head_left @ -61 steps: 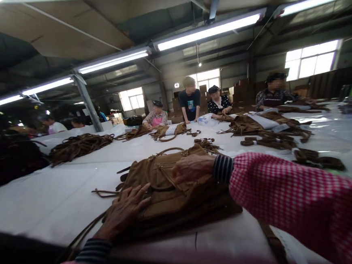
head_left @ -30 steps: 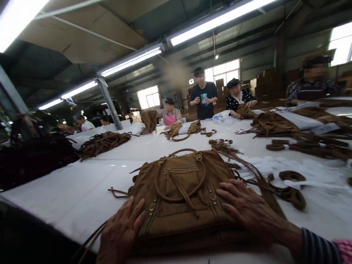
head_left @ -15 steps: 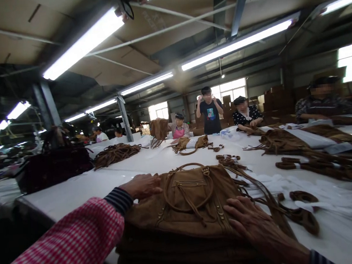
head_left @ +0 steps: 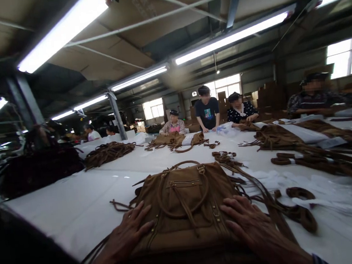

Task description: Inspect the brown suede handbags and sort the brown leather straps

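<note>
Dark bag (head_left: pixel 41 165): at far left, beside the bench (head_left: pixel 63 214). Strap pile (head_left: pixel 109 152): brown, heaped and tangled on the bench. Left hand (head_left: pixel 124 233): palm down on the bag's left side, fingers spread, grip apart, clamped on nothing. Bag (head_left: pixel 183 229): brown, laid flat at the near edge, front upward, between the hands; its underside is too dark to read. Judged soft and limp, likely suede-like, moderately heavy, not fragile or very slippery; apt to sag if raised from one corner. Best hold: both sides together, supported beneath; the looped handle (head_left: pixel 161 198) suits lifting, the thin tassels do not. Right hand (head_left: pixel 252 223): palm down on the bag's right side, fingers slightly parted, grip likewise unclosed. Coiled strap (head_left: pixel 307 219): brown, right of that hand, on the bench.
</note>
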Tool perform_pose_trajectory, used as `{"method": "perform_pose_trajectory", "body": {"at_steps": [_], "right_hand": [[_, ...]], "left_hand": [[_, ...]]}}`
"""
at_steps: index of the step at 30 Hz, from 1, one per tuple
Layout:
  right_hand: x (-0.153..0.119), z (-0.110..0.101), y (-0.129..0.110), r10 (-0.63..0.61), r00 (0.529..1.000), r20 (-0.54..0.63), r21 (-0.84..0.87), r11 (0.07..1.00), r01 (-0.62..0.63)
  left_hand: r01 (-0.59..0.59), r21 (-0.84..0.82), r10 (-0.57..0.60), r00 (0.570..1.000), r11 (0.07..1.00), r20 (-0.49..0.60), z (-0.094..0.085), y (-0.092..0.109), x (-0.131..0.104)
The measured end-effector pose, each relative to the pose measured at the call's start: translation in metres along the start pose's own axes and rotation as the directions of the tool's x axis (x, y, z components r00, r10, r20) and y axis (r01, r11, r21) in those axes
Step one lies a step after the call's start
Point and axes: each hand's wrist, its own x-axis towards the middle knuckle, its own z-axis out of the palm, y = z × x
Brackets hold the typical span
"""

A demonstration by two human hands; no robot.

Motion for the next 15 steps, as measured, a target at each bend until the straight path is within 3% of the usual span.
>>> {"method": "perform_pose_trajectory", "body": {"at_steps": [4,8,15], "right_hand": [[0.000,-0.008,-0.002,-0.018,1.000,0.008,0.025,1.000,0.018],[0.004,-0.021,-0.010,-0.043,0.999,-0.003,0.032,0.999,0.043],[0.012,-0.038,-0.020,-0.109,0.993,0.036,0.012,0.994,0.109]], "left_hand": [[0.046,-0.040,-0.045,0.999,0.998,0.028,-0.014,0.003,0.006],[-0.036,0.020,0.035,0.997,0.999,0.062,-0.016,0.006,0.005],[-0.075,0.040,0.069,0.987,0.996,0.145,-0.016,0.001,0.011]]}}
